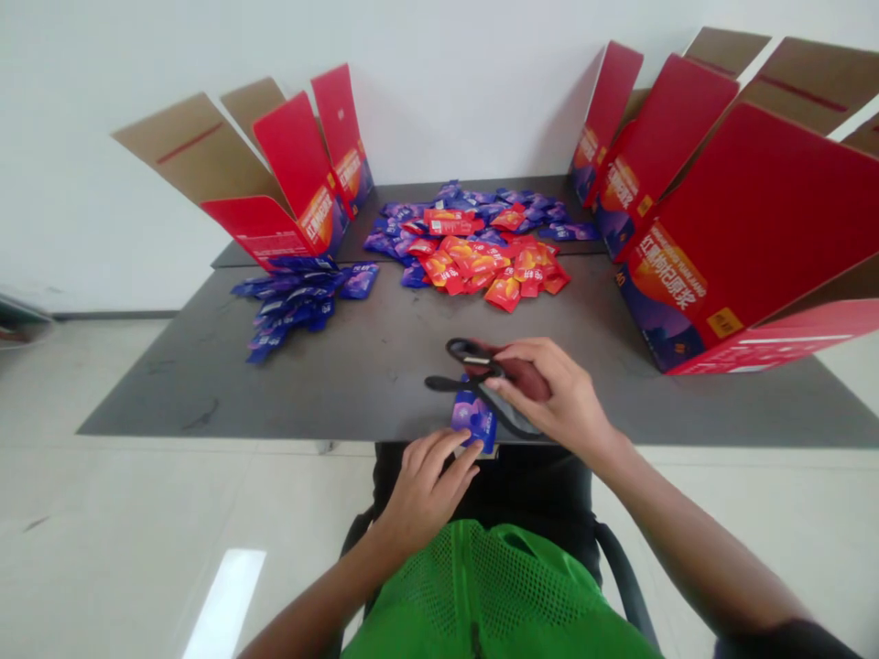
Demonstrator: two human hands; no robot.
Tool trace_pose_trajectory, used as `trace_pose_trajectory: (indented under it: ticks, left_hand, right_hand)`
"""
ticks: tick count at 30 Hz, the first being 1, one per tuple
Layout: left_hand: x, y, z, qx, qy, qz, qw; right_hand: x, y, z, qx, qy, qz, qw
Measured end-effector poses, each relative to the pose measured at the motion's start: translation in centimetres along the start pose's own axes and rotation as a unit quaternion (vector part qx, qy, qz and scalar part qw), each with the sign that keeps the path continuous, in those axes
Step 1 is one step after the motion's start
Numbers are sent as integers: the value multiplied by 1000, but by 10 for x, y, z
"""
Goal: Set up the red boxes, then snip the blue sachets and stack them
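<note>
A blue-purple sachet [473, 419] lies at the table's front edge, its lower end reaching over that edge. My left hand [434, 476] has its fingertips on this lower end; the thumb is hidden. Just above and to the right, my right hand [559, 394] is closed around a small folded pouch-like item [512, 407] with brown and grey sides, black edging and black loops. One loop overlaps the top of the sachet. What the folded item is exactly, I cannot make out.
Behind my hands lies a heap of red sachets [473, 261] and blue sachets [391, 229]. More blue sachets [292, 302] are piled at the left. Open red cartons stand at the back left [302, 220] and right [687, 265] of the grey table [371, 366].
</note>
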State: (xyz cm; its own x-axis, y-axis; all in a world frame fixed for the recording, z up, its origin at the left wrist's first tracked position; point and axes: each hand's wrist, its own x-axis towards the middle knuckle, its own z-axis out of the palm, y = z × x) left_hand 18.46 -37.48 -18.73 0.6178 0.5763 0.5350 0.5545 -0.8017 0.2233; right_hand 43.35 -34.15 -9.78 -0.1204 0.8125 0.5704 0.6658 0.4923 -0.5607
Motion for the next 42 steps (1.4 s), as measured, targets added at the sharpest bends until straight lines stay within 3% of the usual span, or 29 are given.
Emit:
trace_pose_trajectory:
  ticks: [3, 5, 8, 11, 13, 16, 19, 22, 26, 28, 30, 34, 36, 40, 42]
  left_hand:
    - [-6, -2, 6, -2, -26, 10, 1000]
    - [-8, -3, 6, -4, -47, 13, 999]
    - [-7, -4, 3, -12, -46, 21, 999]
    - [-2, -3, 0, -17, -32, 19, 999]
    - [-1, -2, 0, -21, -24, 12, 999]
    - [-1, 0, 1, -26, -19, 3, 999]
    - [-2, 4, 3, -22, -17, -12, 1000]
    - [-1, 5, 4, -24, -11, -19, 999]
    - [6, 3, 5, -28, 7, -33, 999]
    - [10, 1, 7, -30, 13, -46, 998]
    - [12, -1, 9, -31, 15, -60, 998]
    - [12, -3, 13, -27, 15, -77, 997]
    - [10, -3, 13, -30, 16, -79, 996]
    - [11, -3, 11, -46, 13, -79, 996]
    - [12, -2, 10, -49, 16, -84, 995]
  right_hand:
    - [-5, -16, 29, 14, -134, -96, 986]
    - [-5, -7, 44, -5, -169, -119, 978]
    - [12, 27, 51, -57, -147, -103, 982]
    - [40, 55, 40, -130, -125, -87, 980]
    - [51, 53, 31, -144, -94, -80, 982]
    - [38, 23, 27, -86, -51, -83, 992]
    - [10, -1, 36, -25, -131, -136, 982]
    - [4, 13, 45, -34, -170, -142, 975]
    - [39, 53, 37, -128, -119, -93, 980]
    - [49, 53, 29, -143, -76, -77, 984]
    - [43, 37, 25, -114, -47, -78, 989]
    - [10, 10, 35, -49, -133, -145, 979]
    - [8, 21, 42, -51, -151, -148, 976]
    - [40, 61, 40, -132, -109, -87, 981]
    - [53, 63, 34, -148, -81, -77, 983]
